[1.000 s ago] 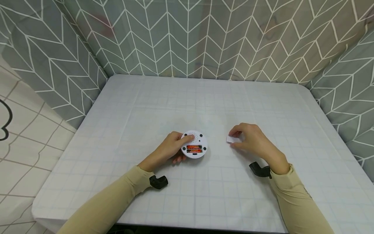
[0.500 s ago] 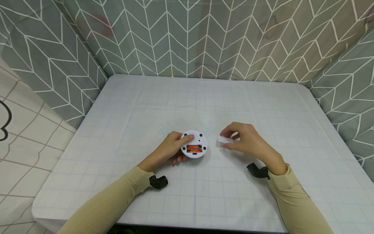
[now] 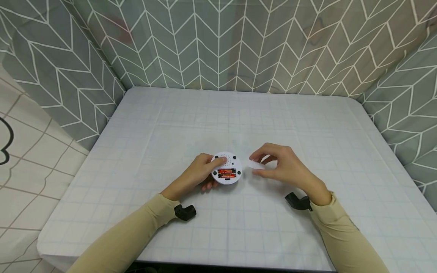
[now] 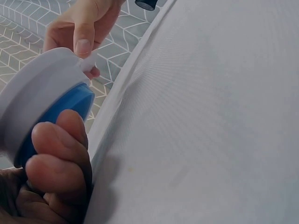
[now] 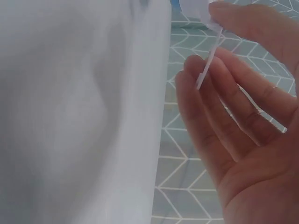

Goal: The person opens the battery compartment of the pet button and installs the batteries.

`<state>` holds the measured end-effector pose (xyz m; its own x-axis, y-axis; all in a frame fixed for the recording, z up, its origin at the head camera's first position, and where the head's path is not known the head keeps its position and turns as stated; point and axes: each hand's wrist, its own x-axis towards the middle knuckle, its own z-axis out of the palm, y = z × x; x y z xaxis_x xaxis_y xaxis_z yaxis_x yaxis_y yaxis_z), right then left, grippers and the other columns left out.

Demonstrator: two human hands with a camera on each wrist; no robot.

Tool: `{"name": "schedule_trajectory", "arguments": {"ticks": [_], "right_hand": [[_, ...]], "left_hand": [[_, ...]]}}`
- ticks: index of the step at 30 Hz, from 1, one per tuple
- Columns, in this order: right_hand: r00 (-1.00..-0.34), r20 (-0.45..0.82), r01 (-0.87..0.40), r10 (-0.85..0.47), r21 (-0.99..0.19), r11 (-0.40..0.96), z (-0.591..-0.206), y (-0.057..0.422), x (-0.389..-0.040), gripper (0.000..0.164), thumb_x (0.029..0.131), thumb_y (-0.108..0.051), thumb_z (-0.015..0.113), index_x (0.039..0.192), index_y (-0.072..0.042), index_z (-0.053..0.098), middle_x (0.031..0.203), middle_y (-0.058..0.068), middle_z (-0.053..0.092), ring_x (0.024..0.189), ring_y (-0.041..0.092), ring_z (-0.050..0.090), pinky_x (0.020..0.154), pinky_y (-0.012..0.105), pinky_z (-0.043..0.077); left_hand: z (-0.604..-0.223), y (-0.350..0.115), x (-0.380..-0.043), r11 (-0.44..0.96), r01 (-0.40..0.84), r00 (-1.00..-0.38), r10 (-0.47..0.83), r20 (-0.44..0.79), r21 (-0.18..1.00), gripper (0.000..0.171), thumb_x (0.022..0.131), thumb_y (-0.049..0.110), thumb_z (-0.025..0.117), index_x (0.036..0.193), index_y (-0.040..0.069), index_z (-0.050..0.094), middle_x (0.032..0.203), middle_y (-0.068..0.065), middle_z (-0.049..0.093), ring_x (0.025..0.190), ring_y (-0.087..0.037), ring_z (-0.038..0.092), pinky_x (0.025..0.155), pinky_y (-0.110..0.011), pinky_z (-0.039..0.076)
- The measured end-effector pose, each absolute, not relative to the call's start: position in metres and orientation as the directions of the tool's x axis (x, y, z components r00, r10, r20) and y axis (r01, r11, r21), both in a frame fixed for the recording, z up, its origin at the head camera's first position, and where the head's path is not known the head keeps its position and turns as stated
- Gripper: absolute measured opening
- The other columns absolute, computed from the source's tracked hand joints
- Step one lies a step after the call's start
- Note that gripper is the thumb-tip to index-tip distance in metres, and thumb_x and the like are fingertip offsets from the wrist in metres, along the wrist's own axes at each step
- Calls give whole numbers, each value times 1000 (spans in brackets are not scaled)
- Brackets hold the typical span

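In the head view my left hand (image 3: 199, 170) grips a round white battery-powered device (image 3: 235, 163), thumb on its speaker holes and fingers beneath. Its battery compartment faces up, uncovered, with two red-orange batteries (image 3: 227, 173) side by side inside. From the left wrist view, the device's other side shows a blue part (image 4: 74, 100), with curled fingertips against it. Just right of the device, my right hand (image 3: 285, 163) pinches a small white battery cover (image 3: 257, 165) between thumb and fingers. Seen edge-on in the right wrist view, the cover (image 5: 210, 60) is a thin plate. A small gap separates it from the device in the head view.
A white gridded cloth covers the table (image 3: 191, 113) under both hands. Patterned grey curtains (image 3: 218, 45) hang behind and at the sides. Black wrist cameras sit at both cuffs, the left camera (image 3: 185, 212) and the right camera (image 3: 298, 201).
My right hand has moved left with the battery cover, bringing it close to the device's right edge and tilting it. The left hand and device stay in nearly the same place.
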<state>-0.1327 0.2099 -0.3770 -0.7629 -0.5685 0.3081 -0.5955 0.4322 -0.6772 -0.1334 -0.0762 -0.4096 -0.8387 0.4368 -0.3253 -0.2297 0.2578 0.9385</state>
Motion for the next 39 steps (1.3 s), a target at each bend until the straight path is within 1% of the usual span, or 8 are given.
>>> {"name": "schedule_trajectory", "arguments": {"ticks": [5, 8, 15, 23, 29, 34, 39], "right_hand": [[-749, 344, -612, -567, -687, 391, -368, 201, -124, 36, 72, -8, 88, 103, -10, 71, 99, 2, 69, 87, 17, 68, 75, 42, 61], [-743, 348, -614, -572, -694, 376, -359, 195, -118, 34, 71, -3, 87, 102, -7, 71, 97, 6, 69, 86, 21, 68, 74, 46, 60], [-708, 376, -651, -598, -675, 346, -352, 186, -111, 32, 72, 0, 86, 100, -5, 71, 96, 6, 70, 84, 19, 67, 73, 45, 60], [-676, 377, -677, -633, -655, 334, -352, 179, -107, 31, 72, -1, 86, 100, -5, 71, 95, 6, 70, 84, 20, 65, 72, 40, 59], [-661, 402, -700, -634, -634, 328, -359, 177, -111, 32, 71, -2, 87, 99, -6, 72, 93, 6, 70, 82, 20, 65, 69, 40, 59], [-645, 414, -718, -643, -618, 322, -375, 179, -119, 31, 74, -11, 88, 102, -12, 73, 97, -1, 70, 84, 12, 64, 69, 35, 58], [-626, 433, -740, -648, -592, 320, -382, 179, -119, 30, 76, -18, 87, 104, -18, 73, 101, -8, 69, 86, 6, 62, 67, 31, 57]], "left_hand": [[-410, -76, -134, 261, -228, -840, 434, -325, 938, 52, 91, 55, 62, 89, 3, 67, 52, -11, 59, 35, -16, 44, 32, -27, 38], [-410, -76, -134, 261, -225, -842, 432, -322, 939, 53, 91, 55, 62, 88, 2, 67, 51, -11, 59, 35, -15, 45, 31, -27, 39], [-411, -76, -134, 258, -221, -843, 435, -317, 941, 53, 91, 55, 61, 88, 2, 68, 51, -11, 59, 34, -15, 45, 31, -27, 39], [-411, -77, -134, 246, -209, -843, 444, -302, 946, 54, 92, 55, 61, 88, 2, 68, 51, -11, 59, 34, -15, 45, 31, -27, 39], [-410, -79, -134, 249, -205, -849, 436, -298, 947, 54, 91, 55, 61, 88, 2, 68, 51, -12, 59, 34, -15, 45, 31, -27, 39], [-409, -80, -133, 251, -206, -854, 425, -299, 946, 54, 91, 55, 61, 87, 1, 68, 51, -11, 59, 34, -15, 45, 31, -28, 39], [-409, -78, -133, 252, -218, -846, 433, -311, 943, 53, 91, 54, 62, 87, 2, 67, 51, -10, 58, 34, -15, 45, 31, -27, 38]]}}
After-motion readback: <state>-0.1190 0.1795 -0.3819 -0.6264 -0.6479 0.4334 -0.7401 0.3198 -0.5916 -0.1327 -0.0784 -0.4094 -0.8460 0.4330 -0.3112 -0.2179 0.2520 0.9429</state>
